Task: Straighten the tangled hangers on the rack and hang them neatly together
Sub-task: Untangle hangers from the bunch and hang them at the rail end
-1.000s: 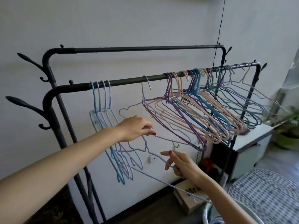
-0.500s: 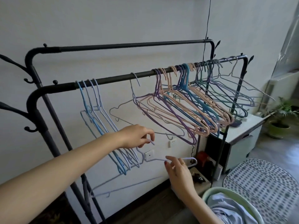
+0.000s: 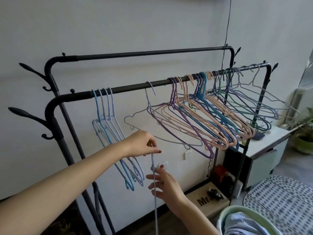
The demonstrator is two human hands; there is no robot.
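My left hand (image 3: 144, 145) pinches a lilac hanger (image 3: 154, 187) by its top, off the rail (image 3: 135, 87), letting it dangle edge-on; my right hand (image 3: 165, 184), fingers spread, steadies it for rehanging.

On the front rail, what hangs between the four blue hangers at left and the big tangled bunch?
Head view: one lone pale hanger hooked on the front rail; otherwise bare rail.
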